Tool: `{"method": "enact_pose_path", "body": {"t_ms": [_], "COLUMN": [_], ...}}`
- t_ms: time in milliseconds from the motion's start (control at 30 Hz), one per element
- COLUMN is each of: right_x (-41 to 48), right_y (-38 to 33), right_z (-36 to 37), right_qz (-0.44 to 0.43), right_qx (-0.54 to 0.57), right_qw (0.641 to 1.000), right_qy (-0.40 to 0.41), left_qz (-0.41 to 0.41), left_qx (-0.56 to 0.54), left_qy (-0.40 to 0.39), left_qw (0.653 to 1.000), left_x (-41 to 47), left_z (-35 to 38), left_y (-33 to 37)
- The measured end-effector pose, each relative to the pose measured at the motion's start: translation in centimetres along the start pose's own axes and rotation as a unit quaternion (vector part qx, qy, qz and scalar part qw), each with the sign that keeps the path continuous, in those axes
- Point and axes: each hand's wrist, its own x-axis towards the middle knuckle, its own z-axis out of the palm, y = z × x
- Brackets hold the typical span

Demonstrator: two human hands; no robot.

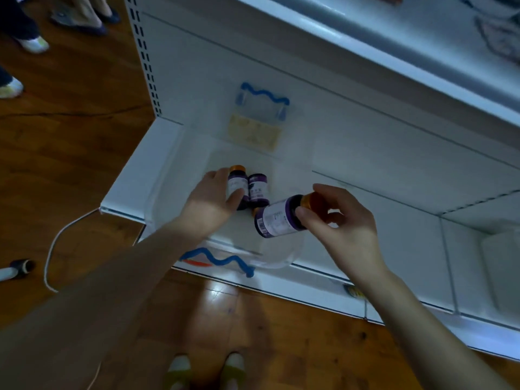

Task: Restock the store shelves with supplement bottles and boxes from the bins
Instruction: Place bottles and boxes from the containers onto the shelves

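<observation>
Head view: the left hand (209,199) curls thumb and fingers round an orange-capped bottle (236,180) inside the clear bin (166,175) on the bottom shelf (380,220), with a second bottle (257,190) just beside it. The right hand (346,223) grips a third bottle (277,219) at its orange cap, tipped sideways over the bin's right side.

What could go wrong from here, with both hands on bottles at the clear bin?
1. The right grip pinches the tilted bottle only near its orange cap, with the body unsupported. It may slip and drop into the clear bin.
2. The left grip wraps the upright bottle, which is close beside a second bottle. Lifting it could knock that one over.
</observation>
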Motion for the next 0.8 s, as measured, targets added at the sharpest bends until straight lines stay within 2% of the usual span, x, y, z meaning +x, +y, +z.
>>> {"method": "enact_pose_path", "body": {"t_ms": [67, 133, 333, 533, 700, 800], "right_x": [0.0, 0.2, 0.7, 1.1, 1.6, 1.7], "right_y": [0.3, 0.6, 1.4, 1.7, 2.1, 2.1], "right_z": [-0.2, -0.2, 0.1, 0.6, 0.6, 0.7], "right_qz": [0.000, -0.006, -0.012, -0.035, -0.045, -0.046], "right_qx": [0.009, 0.015, 0.025, 0.012, 0.008, 0.004], "right_qw": [1.000, 1.000, 1.000, 0.999, 0.998, 0.998], "right_qy": [0.006, 0.006, -0.012, -0.036, -0.045, -0.048], "left_qz": [-0.077, -0.105, -0.120, -0.146, -0.141, -0.166], "left_qx": [0.003, 0.011, 0.016, -0.031, -0.055, -0.090], "left_qy": [-0.067, -0.094, -0.119, -0.169, -0.167, -0.168], "left_qw": [0.995, 0.990, 0.985, 0.974, 0.974, 0.967], "left_x": [1.9, 3.7, 7.8, 8.6, 9.1, 9.1], "left_z": [1.2, 2.2, 4.5, 6.8, 7.3, 7.1], "left_y": [-0.1, -0.5, -1.4, -2.2, -2.8, -2.7]}}
